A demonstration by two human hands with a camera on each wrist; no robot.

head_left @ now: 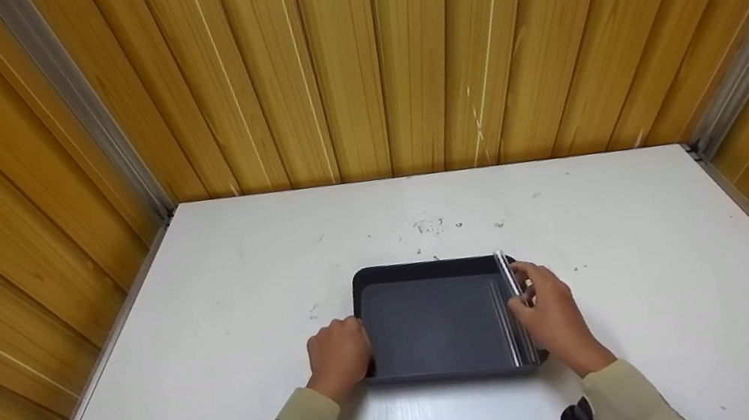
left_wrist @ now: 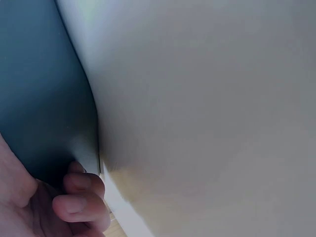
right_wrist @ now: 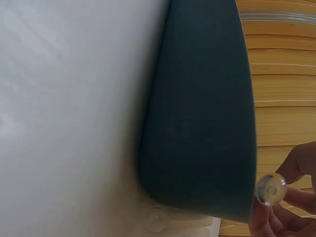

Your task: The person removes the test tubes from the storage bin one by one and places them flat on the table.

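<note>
A dark grey rectangular tray (head_left: 433, 329) with raised walls lies on the white table. My left hand (head_left: 339, 355) grips its left wall; in the left wrist view the curled fingertips (left_wrist: 81, 202) are against the dark wall. At the tray's right side my right hand (head_left: 550, 314) pinches a clear rod (head_left: 507, 273) between thumb and fingers. The rod's round, see-through end (right_wrist: 271, 189) shows beside the tray wall (right_wrist: 197, 108) in the right wrist view. Pale streaks run along the tray floor near the rod; whether they are another rod or a reflection, I cannot tell.
The white table (head_left: 261, 259) carries dark scuff marks beyond the tray. Yellow wood-patterned panels (head_left: 350, 62) rise behind it and at both sides, with metal strips at the corners. A faint round clear shape (right_wrist: 155, 218) shows below the tray, perhaps a reflection.
</note>
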